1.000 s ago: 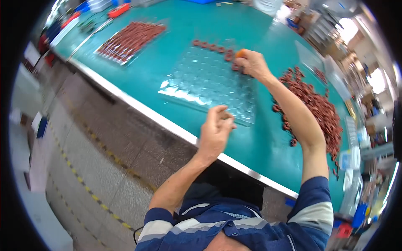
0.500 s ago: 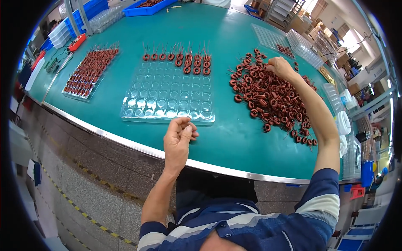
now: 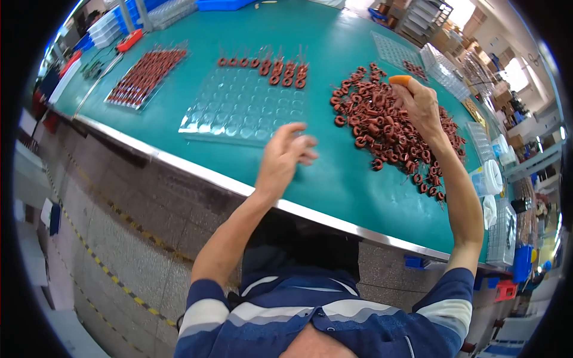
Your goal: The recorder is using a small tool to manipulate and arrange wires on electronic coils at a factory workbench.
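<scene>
A large heap of red-brown wire-wound ring coils (image 3: pixel 388 125) covers the right part of the green table. My right hand (image 3: pixel 421 107) is over the heap's far side, fingers bent together; a smooth orange patch (image 3: pixel 400 80) shows at its fingertips, and I cannot make out what it is. Left of the heap lies a clear plastic tray (image 3: pixel 239 107) with round pockets. Several coils (image 3: pixel 289 74) stand in its far rows, leads up; the nearer pockets hold none. My left hand (image 3: pixel 286 155), fingers apart and slightly blurred, hovers by the tray's near right corner, holding nothing I can see.
A second tray (image 3: pixel 146 77) full of coils lies farther left. Past the heap are another clear tray (image 3: pixel 394 51) and stacked clear trays (image 3: pixel 444 71). White tubs (image 3: pixel 486 178) stand at the right edge. The table's metal edge (image 3: pixel 221 180) runs before me.
My left hand has moved right and its fingers have spread. The right hand has shifted slightly right over the heap, and orange now shows at its fingertips. The whole view has tilted.
</scene>
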Tool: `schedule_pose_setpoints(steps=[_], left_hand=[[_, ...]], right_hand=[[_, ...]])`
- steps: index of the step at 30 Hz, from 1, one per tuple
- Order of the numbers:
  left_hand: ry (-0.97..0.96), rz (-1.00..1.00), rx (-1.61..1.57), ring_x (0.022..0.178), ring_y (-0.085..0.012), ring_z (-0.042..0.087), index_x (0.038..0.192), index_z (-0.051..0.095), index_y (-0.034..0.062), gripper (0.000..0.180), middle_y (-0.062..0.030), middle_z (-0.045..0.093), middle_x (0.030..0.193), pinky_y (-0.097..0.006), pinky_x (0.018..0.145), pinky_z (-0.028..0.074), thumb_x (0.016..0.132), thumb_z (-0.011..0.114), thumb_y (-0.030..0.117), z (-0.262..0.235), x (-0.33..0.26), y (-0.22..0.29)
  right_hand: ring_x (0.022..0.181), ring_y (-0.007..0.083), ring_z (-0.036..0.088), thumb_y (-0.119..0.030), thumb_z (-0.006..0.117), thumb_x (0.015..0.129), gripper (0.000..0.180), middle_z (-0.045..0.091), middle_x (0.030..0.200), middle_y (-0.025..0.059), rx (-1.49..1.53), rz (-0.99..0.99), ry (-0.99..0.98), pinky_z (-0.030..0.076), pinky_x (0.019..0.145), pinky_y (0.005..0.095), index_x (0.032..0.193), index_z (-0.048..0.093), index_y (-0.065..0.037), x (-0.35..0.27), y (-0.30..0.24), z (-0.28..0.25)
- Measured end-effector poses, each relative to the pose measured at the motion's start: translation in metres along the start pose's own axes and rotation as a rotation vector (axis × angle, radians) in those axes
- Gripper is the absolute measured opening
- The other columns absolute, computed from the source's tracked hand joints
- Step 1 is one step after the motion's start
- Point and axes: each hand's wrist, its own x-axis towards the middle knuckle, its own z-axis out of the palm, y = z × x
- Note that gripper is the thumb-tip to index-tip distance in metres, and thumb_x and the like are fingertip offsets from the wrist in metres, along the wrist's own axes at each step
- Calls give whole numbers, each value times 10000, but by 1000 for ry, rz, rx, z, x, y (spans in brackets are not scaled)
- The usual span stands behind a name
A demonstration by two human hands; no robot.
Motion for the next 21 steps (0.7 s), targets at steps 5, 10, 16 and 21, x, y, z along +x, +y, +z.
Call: schedule_pose_setpoints(steps=[5, 10, 16, 21], left_hand=[[-219, -117, -399, 877, -224, 649, 1272, 415, -22, 387, -162, 608, 1055, -327, 747, 541, 998, 471, 245, 58, 5, 0], [-230, -134, -341, 671, -125, 573, 1150, 511, -5, 336, -89, 604, 892, -246, 560, 474, 1011, 443, 293, 49, -14, 2], [-204, -69, -181, 559, -88, 489, 1013, 527, 11, 367, -43, 540, 767, -220, 465, 384, 1016, 415, 360, 38, -33, 4], [-173, -102, -235, 555, -96, 484, 999, 487, 51, 378, -30, 485, 744, -220, 454, 371, 1017, 381, 413, 31, -51, 0]], right_hand=[[617, 77, 613, -103, 599, 913, 193, 663, 738, 24, 238, 59, -24, 496, 559, 228, 1072, 674, -23, -52, -77, 29], [681, 103, 619, -202, 655, 891, 357, 667, 782, 63, 526, 146, -89, 507, 618, 255, 1178, 590, 0, -74, -91, 32], [728, 93, 597, -307, 640, 901, 370, 649, 837, 30, 584, 179, -413, 476, 651, 247, 1105, 627, 1, -82, -104, 29], [729, 85, 601, -261, 613, 923, 287, 651, 850, 43, 798, 255, -628, 497, 677, 234, 1030, 652, 3, -90, -114, 17]])
